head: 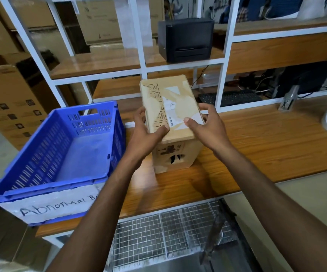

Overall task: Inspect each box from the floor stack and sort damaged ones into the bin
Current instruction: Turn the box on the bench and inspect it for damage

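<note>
Two bare forearms (103, 213) reached in from the near edge, past the blue bin (47, 185) at the near left of the wooden table (266, 142). Just right of it stood the cardboard box (170, 101), a ragged tear (173, 159) open on its near face. The check would likely go best with slow turns showing every face, then a lift clear over the bin's wall. The left hand (145, 132) and right hand (207, 128) clasped the box between them, thumbs on its top, fingers (205, 107) curled round its side walls. A black printer (186, 40) sat on the far shelf.
</note>
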The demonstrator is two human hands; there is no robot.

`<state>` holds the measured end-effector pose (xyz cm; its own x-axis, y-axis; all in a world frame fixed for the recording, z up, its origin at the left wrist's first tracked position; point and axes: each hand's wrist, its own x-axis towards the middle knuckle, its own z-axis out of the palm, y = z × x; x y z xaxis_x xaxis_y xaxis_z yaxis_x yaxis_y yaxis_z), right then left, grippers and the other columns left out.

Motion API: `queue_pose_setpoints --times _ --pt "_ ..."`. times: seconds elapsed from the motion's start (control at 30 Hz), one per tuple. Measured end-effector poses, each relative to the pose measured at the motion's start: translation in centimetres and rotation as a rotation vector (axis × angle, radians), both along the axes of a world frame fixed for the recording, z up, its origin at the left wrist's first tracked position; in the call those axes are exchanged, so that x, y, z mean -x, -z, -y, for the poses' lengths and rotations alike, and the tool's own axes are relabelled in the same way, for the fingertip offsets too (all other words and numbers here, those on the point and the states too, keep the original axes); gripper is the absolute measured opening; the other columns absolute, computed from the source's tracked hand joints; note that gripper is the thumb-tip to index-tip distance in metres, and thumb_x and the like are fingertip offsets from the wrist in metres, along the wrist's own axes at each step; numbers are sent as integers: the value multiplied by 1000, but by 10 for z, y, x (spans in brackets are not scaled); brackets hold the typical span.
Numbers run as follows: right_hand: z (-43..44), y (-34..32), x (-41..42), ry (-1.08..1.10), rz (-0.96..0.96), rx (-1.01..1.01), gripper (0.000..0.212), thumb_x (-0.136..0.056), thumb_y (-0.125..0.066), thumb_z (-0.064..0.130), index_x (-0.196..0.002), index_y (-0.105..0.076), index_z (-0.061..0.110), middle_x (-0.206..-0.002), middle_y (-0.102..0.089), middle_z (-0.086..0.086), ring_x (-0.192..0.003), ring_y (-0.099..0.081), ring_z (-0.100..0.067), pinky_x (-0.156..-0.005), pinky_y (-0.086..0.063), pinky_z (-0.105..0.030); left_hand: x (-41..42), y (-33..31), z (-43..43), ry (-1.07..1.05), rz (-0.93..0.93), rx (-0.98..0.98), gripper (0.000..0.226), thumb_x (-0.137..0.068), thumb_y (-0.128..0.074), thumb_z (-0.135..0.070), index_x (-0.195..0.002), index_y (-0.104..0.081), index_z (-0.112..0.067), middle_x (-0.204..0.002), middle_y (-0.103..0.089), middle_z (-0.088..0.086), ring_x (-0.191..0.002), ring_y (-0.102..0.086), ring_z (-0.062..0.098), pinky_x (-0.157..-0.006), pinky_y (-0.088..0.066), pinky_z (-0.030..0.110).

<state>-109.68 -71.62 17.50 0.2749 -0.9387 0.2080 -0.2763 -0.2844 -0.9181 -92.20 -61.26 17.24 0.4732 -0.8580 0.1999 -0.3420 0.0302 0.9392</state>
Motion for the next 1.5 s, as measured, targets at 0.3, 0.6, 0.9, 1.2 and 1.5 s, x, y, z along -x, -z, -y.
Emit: queue_pose_setpoints --times 0.3,0.6,0.9,1.2,1.5 --pt "4 6 6 -144 71 -102 83 -91 -81 20 -160 -37 35 -137 -62 10 -117 -62 -7 -102 -57 -43 6 0 -9 32 41 36 82 -97 -75 -17 -160 -26 -32 -116 -48 -34 -88 -51 -37 -66 -49 3" --pt "-1 18 2 -95 73 -69 70 -94 -73 51 -155 -44 32 -121 -60 24 -108 -62 -1 -101 -58 -41 15 25 -9 -95 22 9 74 -100 -63 -54 -160 -28 -29 -128 -55 -18 -93 -57 -21 -69 -52 4" --pt "0 -4 5 -124 -25 118 73 -94 -65 64 -159 -38 43 -112 -50 41 -98 -53 16 -87 -54 -25 5 1 -5 -212 305 21 75 -98 -45 -77 -160 -29 -38 -120 -71 -16 -110 -69 11 -93 -58 39" --pt "2 -7 7 -5 -91 201 58 -95 -64 62 -146 -52 41 -103 -59 29 -87 -57 12 -85 -60 -34 0 -14 0 -258 434 -4 70 -91 -63 -73 -147 -49 -32 -116 -71 -10 -100 -68 8 -73 -50 20" --pt "31 -14 -13 -84 -66 117 77 -92 -77 47 -157 -40 32 -135 -63 13 -120 -60 -8 -101 -56 -44 -20 -20 26 -196 236 -30 88 -94 -72 -55 -161 -23 -26 -121 -67 -9 -114 -68 16 -94 -57 40"
